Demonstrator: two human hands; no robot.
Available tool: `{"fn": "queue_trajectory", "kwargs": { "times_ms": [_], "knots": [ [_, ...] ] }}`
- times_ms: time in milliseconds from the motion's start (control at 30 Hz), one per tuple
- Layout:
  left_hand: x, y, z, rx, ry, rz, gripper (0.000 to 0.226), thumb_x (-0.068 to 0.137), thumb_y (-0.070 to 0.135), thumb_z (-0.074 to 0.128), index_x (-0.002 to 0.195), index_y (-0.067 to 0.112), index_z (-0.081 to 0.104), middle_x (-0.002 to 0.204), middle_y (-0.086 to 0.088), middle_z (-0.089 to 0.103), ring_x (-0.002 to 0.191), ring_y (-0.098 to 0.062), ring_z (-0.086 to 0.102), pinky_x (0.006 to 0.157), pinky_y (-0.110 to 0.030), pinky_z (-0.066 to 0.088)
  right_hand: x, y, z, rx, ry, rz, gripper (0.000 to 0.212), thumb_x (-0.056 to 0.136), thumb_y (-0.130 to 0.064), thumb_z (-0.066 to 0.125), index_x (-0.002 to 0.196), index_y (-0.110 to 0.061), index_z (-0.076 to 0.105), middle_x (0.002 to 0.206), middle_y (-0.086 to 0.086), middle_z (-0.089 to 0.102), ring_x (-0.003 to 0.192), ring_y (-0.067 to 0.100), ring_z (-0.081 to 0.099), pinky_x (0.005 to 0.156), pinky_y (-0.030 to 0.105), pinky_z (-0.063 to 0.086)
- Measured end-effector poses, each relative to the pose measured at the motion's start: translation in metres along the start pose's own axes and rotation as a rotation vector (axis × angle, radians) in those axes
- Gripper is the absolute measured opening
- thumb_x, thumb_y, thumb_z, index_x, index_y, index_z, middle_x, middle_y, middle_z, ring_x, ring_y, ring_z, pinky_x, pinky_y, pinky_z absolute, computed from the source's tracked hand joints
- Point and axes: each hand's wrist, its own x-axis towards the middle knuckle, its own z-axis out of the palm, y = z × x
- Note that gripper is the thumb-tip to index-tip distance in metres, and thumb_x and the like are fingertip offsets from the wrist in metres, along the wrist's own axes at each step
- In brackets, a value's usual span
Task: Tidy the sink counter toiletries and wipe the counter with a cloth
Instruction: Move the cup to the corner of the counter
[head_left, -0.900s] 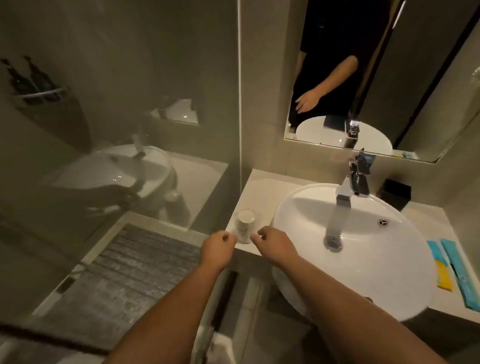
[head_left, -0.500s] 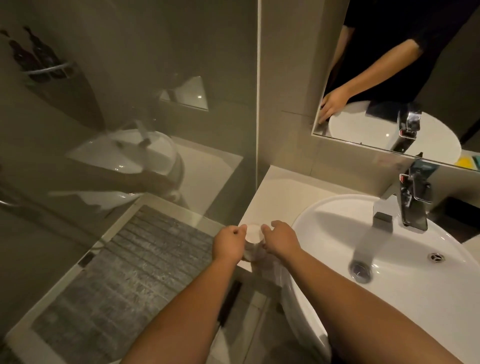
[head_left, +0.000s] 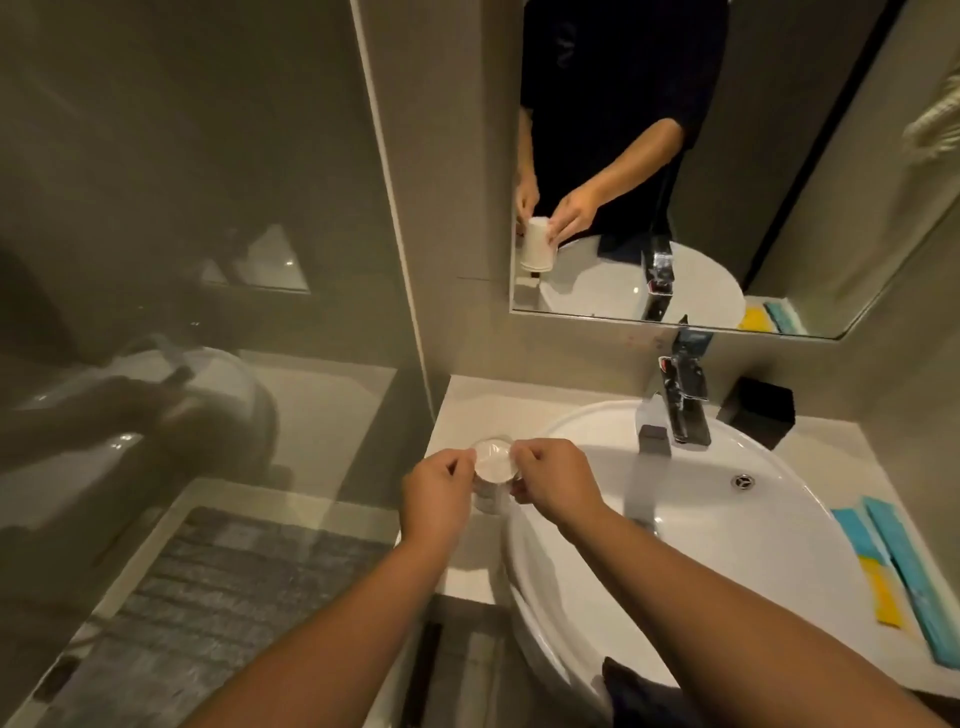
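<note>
A small white cup (head_left: 492, 462), base up, is pinched between my left hand (head_left: 439, 488) and my right hand (head_left: 553, 480). It is over the pale counter (head_left: 478, 405), just left of the white sink basin (head_left: 727, 545). The mirror reflection (head_left: 537, 249) shows the cup upside down and raised off the counter, with fingers of both hands on its sides. Blue and yellow toiletry packets (head_left: 893, 561) lie on the counter to the right of the basin. A dark cloth-like thing (head_left: 639, 691) hangs at the basin's near edge.
A chrome faucet (head_left: 685, 400) stands behind the basin, with a black box (head_left: 758, 415) to its right by the wall. A glass shower partition (head_left: 384, 234) borders the counter on the left. Behind the partition lies a grey floor mat (head_left: 208, 597).
My two hands have closed in on the cup from both sides and raised it from the counter's front left corner. The view has swung and now shows the packets again.
</note>
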Motion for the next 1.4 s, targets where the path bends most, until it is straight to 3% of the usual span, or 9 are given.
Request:
{"fn": "queue_trajectory", "kwargs": {
  "times_ms": [233,433,533,600,700,867,1033,1133,1400],
  "knots": [
    [-0.036,0.05,0.076,0.08,-0.268,0.179,0.028,0.093,0.018,0.05,0.082,0.013,0.075,0.08,-0.002,0.072,0.076,-0.023,0.063,0.069,-0.034,0.051,-0.046,0.053,-0.086,0.066,0.25,0.172,0.03,0.081,-0.016,0.046,0.057,-0.008,0.063,0.054,0.011,0.064,0.049,0.021,0.055,0.056,0.038,0.051],
    [-0.064,0.095,0.18,0.084,-0.5,0.26,0.027,0.091,0.015,0.051,0.072,0.017,0.071,0.073,0.0,0.068,0.065,-0.014,0.057,0.057,-0.023,0.042,-0.065,0.112,-0.177,0.079,0.459,0.365,0.03,0.082,-0.018,0.047,0.057,-0.011,0.063,0.057,0.011,0.066,0.054,0.021,0.056,0.064,0.039,0.053],
    [-0.075,0.127,0.238,0.063,-0.586,0.288,0.03,0.091,0.017,0.052,0.065,0.012,0.066,0.066,-0.004,0.064,0.063,-0.017,0.05,0.056,-0.028,0.038,-0.062,0.141,-0.231,0.079,0.534,0.418,0.03,0.082,-0.016,0.046,0.058,-0.01,0.063,0.054,0.007,0.065,0.056,0.025,0.061,0.062,0.036,0.051],
    [-0.077,0.15,0.277,0.064,-0.587,0.297,0.035,0.093,0.022,0.052,0.061,0.011,0.06,0.06,-0.003,0.056,0.061,-0.018,0.047,0.052,-0.027,0.034,-0.051,0.161,-0.266,0.093,0.591,0.404,0.029,0.08,-0.016,0.045,0.06,-0.004,0.062,0.05,0.006,0.062,0.052,0.023,0.058,0.062,0.039,0.054],
    [-0.072,0.184,0.337,0.047,-0.581,0.266,0.03,0.096,0.024,0.05,0.077,0.009,0.069,0.073,-0.005,0.064,0.066,-0.015,0.054,0.056,-0.023,0.038,-0.021,0.188,-0.317,0.07,0.645,0.442,0.033,0.087,-0.02,0.048,0.06,-0.007,0.062,0.057,0.007,0.059,0.054,0.02,0.05,0.058,0.035,0.05],
    [-0.045,0.215,0.417,0.102,-0.526,0.219,0.033,0.095,0.025,0.05,0.08,0.005,0.072,0.082,-0.014,0.07,0.073,-0.025,0.058,0.064,-0.029,0.038,0.041,0.228,-0.375,-0.02,0.612,0.432,0.034,0.083,-0.018,0.047,0.052,-0.014,0.058,0.053,0.005,0.061,0.061,0.032,0.062,0.064,0.039,0.054],
    [-0.016,0.218,0.475,0.138,-0.495,0.123,0.032,0.096,0.024,0.049,0.087,0.006,0.075,0.089,-0.016,0.072,0.074,-0.022,0.058,0.067,-0.027,0.042,0.099,0.264,-0.392,-0.136,0.562,0.489,0.031,0.09,-0.019,0.043,0.074,-0.01,0.067,0.085,0.021,0.071,0.077,0.034,0.064,0.065,0.03,0.044],
    [-0.004,0.211,0.504,0.142,-0.497,0.086,0.034,0.096,0.024,0.048,0.084,0.006,0.074,0.089,-0.017,0.072,0.078,-0.029,0.062,0.07,-0.031,0.045,0.123,0.285,-0.398,-0.242,0.528,0.481,0.031,0.093,-0.015,0.042,0.093,-0.003,0.071,0.101,0.023,0.071,0.091,0.037,0.065,0.076,0.034,0.048],
    [0.011,0.209,0.536,0.116,-0.433,0.009,0.034,0.097,0.025,0.047,0.092,0.005,0.074,0.094,-0.018,0.072,0.088,-0.032,0.064,0.073,-0.031,0.046,0.154,0.311,-0.399,-0.303,0.549,0.433,0.033,0.098,-0.016,0.039,0.1,0.001,0.067,0.107,0.026,0.068,0.098,0.041,0.062,0.081,0.038,0.049]
  ]
}}
